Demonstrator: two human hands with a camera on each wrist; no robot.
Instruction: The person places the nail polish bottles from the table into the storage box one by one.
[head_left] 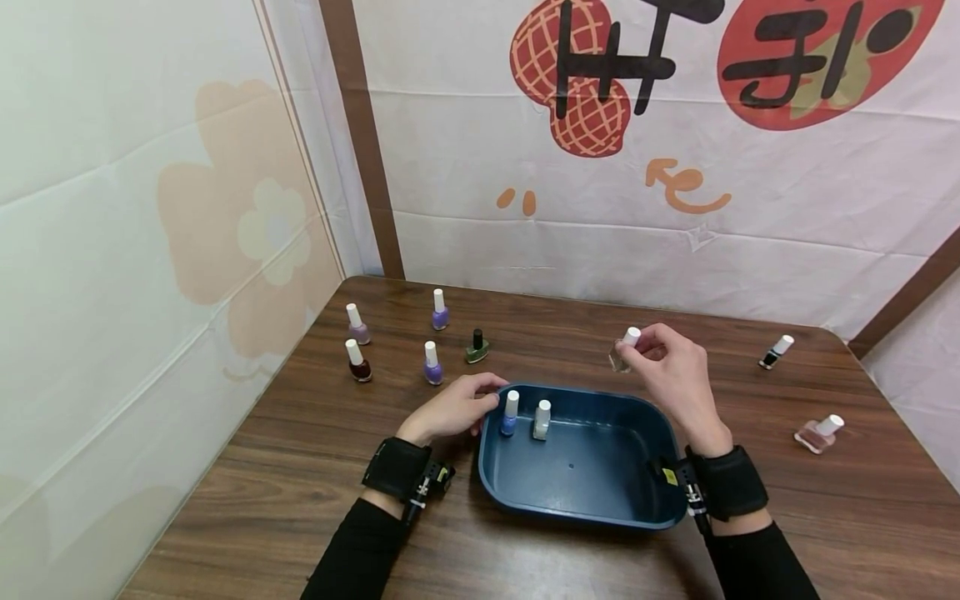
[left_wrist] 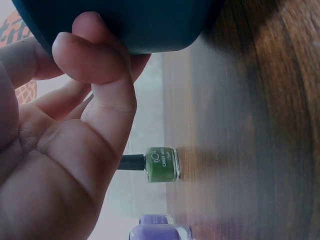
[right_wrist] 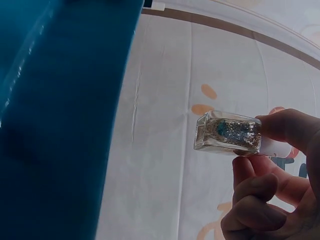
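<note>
My right hand [head_left: 677, 377] pinches the white cap of a clear nail polish bottle [right_wrist: 230, 134] with silvery glitter, held up beyond the back right of a dark blue plastic bin [head_left: 577, 479]. At the bin's back left corner my left hand [head_left: 457, 406] holds the rim, with curled fingers [left_wrist: 90, 60] against the outer wall. Inside the bin, near that corner, stand a blue-purple nail polish bottle [head_left: 509, 414] and a whitish one [head_left: 542, 421], both white-capped. A green nail polish bottle [left_wrist: 162, 165] with a black cap stands behind the left hand.
On the table's left stand two purple bottles [head_left: 432, 367], a lilac bottle [head_left: 358, 327] and a dark red bottle [head_left: 359, 365]. To the right lie a black bottle [head_left: 772, 356] and a pinkish bottle [head_left: 813, 436]. Printed cloth [head_left: 450, 133] hangs behind the table.
</note>
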